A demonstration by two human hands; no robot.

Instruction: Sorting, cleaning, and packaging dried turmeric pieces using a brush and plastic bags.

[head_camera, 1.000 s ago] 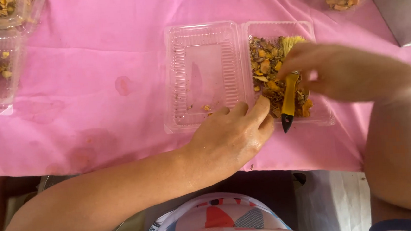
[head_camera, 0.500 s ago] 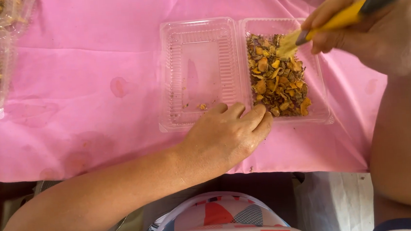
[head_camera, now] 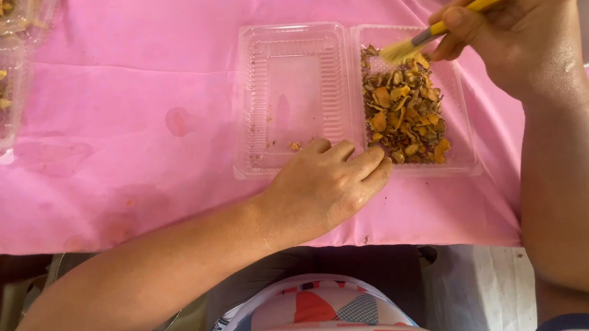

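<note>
1. Left hand (head_camera: pixel 327 184): flat on near edge of open clear clamshell container (head_camera: pixel 296 89), fingers together, holding nothing.
2. Right hand (head_camera: pixel 516 29): fingers pinching yellow brush (head_camera: pixel 483 0), bristles touching dried orange pieces (head_camera: pixel 405 113) in right half.
3. Pink tablecloth (head_camera: pixel 130 94) underneath.

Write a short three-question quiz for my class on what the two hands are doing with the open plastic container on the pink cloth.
1. True or false: the right hand holds a yellow-handled brush.
2. Where do the brush's bristles rest? A) in the bare lid half B) on the dried yellow-brown pieces C) on the pink cloth
3. What does the left hand press on?

Key
1. True.
2. B.
3. The near edge of the clear hinged container, at the hinge between its halves.
</note>
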